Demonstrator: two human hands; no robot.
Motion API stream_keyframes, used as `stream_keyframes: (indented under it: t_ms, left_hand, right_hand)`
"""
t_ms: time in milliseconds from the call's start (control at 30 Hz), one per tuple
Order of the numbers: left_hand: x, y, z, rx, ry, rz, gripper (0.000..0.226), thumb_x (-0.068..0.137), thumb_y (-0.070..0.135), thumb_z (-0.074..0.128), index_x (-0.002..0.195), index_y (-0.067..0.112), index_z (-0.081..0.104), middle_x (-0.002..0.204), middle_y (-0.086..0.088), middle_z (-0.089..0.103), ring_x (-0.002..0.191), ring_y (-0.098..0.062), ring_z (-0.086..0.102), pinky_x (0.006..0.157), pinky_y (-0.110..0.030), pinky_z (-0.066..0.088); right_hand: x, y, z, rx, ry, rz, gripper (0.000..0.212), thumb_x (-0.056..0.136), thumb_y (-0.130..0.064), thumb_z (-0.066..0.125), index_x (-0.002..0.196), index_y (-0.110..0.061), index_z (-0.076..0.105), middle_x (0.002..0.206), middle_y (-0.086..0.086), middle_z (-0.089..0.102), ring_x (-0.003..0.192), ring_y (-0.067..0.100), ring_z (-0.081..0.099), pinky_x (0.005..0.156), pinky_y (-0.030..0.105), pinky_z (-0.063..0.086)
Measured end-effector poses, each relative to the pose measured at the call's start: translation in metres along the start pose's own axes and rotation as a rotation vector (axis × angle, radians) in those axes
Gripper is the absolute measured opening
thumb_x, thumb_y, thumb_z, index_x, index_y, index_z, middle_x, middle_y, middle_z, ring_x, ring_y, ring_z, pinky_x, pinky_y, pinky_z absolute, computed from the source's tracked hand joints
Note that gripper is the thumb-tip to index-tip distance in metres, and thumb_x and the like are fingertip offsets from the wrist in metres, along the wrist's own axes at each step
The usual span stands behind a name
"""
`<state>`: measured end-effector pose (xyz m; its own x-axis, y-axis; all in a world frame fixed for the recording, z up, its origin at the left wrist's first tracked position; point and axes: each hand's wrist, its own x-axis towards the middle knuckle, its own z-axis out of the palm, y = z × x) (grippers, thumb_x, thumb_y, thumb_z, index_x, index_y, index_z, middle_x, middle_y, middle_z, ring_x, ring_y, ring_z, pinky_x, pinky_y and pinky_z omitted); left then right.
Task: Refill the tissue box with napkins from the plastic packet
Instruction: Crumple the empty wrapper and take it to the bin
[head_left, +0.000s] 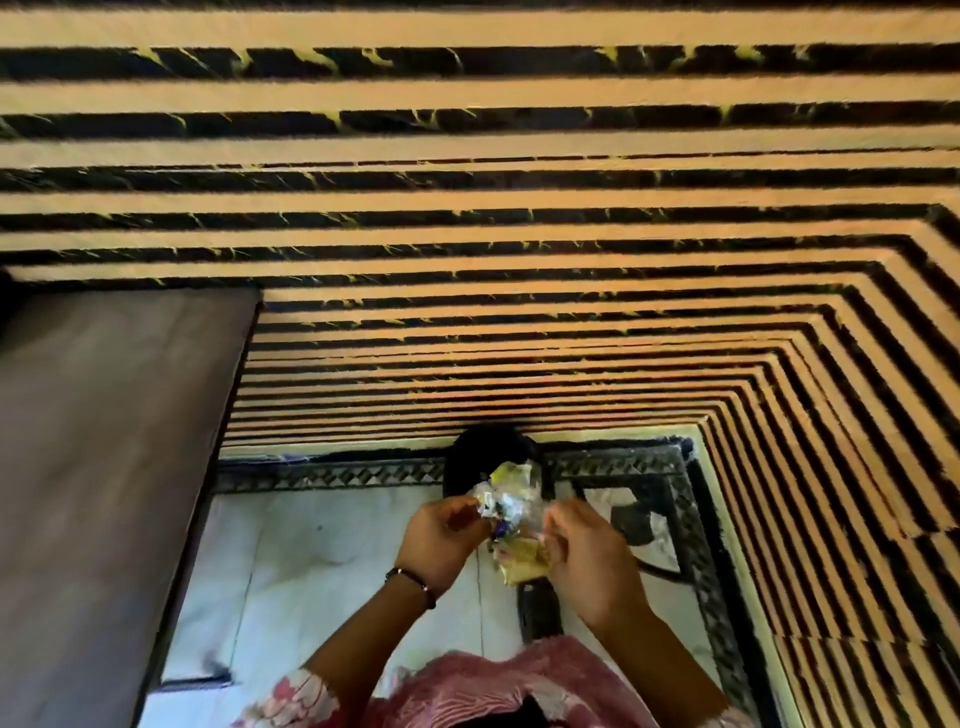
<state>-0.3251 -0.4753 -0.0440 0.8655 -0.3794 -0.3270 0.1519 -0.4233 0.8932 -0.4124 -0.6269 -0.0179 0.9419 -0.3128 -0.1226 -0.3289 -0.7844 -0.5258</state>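
Observation:
Both my hands hold a crumpled plastic packet (508, 500), clear with yellow and blue print, in front of my chest. My left hand (445, 538) pinches its left edge. My right hand (589, 553) grips its right side, where a yellowish part (525, 560) hangs down. No tissue box or loose napkins are in view. Whether anything is inside the packet I cannot tell.
A round black object (485, 454) sits on the floor just beyond the packet. The floor is pale tile (311, 551) with a dark patterned border (654, 467). A dark wooden panel (104, 467) stands at the left. An orange and black striped wall (519, 260) fills the view ahead.

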Motion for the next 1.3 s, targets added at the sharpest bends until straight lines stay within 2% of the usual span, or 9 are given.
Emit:
stream_keyframes:
  t_ms: [100,200,400,567,700,867,1067,1200,1300]
  left_hand:
    - [0.019,0.017,0.024,-0.065,0.107,-0.076,0.029,0.076,0.011,0.071,0.055,0.025,0.058,0.043,0.016,0.051,0.043,0.008,0.047,0.046,-0.004,0.033]
    - [0.036,0.031,0.050,-0.138,0.114,-0.121,0.023,0.077,0.005,0.070,0.061,0.020,0.064,0.040,0.018,0.057,0.044,0.010,0.049,0.048,-0.005,0.035]
    - [0.070,0.026,0.085,-0.110,0.052,-0.165,0.007,0.080,0.019,0.068,0.084,0.025,0.069,0.075,0.008,0.071,0.072,0.000,0.063,0.068,-0.022,0.051]
    - [0.093,-0.002,0.097,0.083,-0.178,-0.219,0.022,0.085,0.017,0.058,0.106,0.020,0.064,0.109,0.000,0.065,0.101,-0.013,0.061,0.092,-0.029,0.048]
    - [0.120,-0.049,0.091,-0.009,-0.005,-0.336,0.035,0.086,0.000,0.051,0.104,0.025,0.066,0.101,0.011,0.066,0.095,0.002,0.061,0.086,-0.022,0.048]
    - [0.161,-0.147,0.089,0.201,0.042,-0.501,0.033,0.089,0.017,0.050,0.121,0.023,0.056,0.124,-0.001,0.061,0.111,-0.021,0.058,0.096,-0.031,0.046]
    - [0.231,-0.268,0.113,0.561,-0.290,-0.497,0.062,0.088,0.026,0.048,0.143,0.015,0.022,0.153,-0.010,0.024,0.140,-0.029,0.023,0.116,-0.040,0.019]
    - [0.269,-0.314,0.124,0.683,-0.321,-0.476,0.066,0.091,0.020,0.041,0.146,0.015,0.004,0.158,-0.003,-0.001,0.145,-0.023,-0.003,0.117,-0.042,0.000]
    - [0.291,-0.338,0.127,0.727,-0.308,-0.461,0.069,0.090,0.013,0.040,0.146,0.016,0.000,0.158,-0.003,-0.005,0.145,-0.023,-0.006,0.117,-0.043,-0.001]
  right_hand:
    - [0.039,0.015,-0.012,0.273,-0.209,0.156,0.026,0.086,-0.030,0.061,0.109,-0.019,0.062,0.102,0.000,0.066,0.092,0.015,0.064,0.075,0.022,0.050]
    - [0.070,0.028,-0.014,0.649,-0.319,0.403,0.039,0.077,-0.044,0.066,0.107,-0.019,0.062,0.102,0.000,0.069,0.091,0.018,0.067,0.081,0.039,0.058]
    - [0.115,0.055,-0.015,0.955,-0.358,0.516,0.021,0.080,-0.011,0.069,0.100,-0.014,0.063,0.089,0.004,0.071,0.077,0.018,0.069,0.059,0.033,0.058]
    - [0.144,0.091,0.019,0.750,-0.340,0.460,0.010,0.077,-0.008,0.068,0.085,-0.010,0.061,0.085,0.016,0.068,0.082,0.032,0.067,0.069,0.042,0.055]
    - [0.181,0.125,0.065,0.595,-0.326,0.541,0.012,0.079,-0.002,0.066,0.086,-0.011,0.061,0.093,0.016,0.067,0.082,0.034,0.067,0.067,0.044,0.056]
    - [0.230,0.179,0.145,0.348,-0.417,0.550,0.021,0.082,-0.002,0.062,0.101,0.008,0.060,0.096,0.028,0.065,0.086,0.045,0.063,0.075,0.061,0.052]
    - [0.288,0.222,0.263,0.136,-0.521,0.385,0.026,0.083,-0.012,0.062,0.107,-0.002,0.064,0.096,0.023,0.068,0.086,0.036,0.065,0.070,0.039,0.050]
    - [0.311,0.234,0.339,0.122,-0.521,0.339,0.021,0.082,-0.016,0.065,0.099,-0.010,0.055,0.093,0.017,0.066,0.083,0.034,0.064,0.068,0.045,0.054]
    - [0.328,0.243,0.390,-0.039,-0.420,0.231,0.016,0.081,-0.018,0.064,0.087,-0.014,0.050,0.098,0.018,0.058,0.082,0.035,0.060,0.061,0.034,0.040]
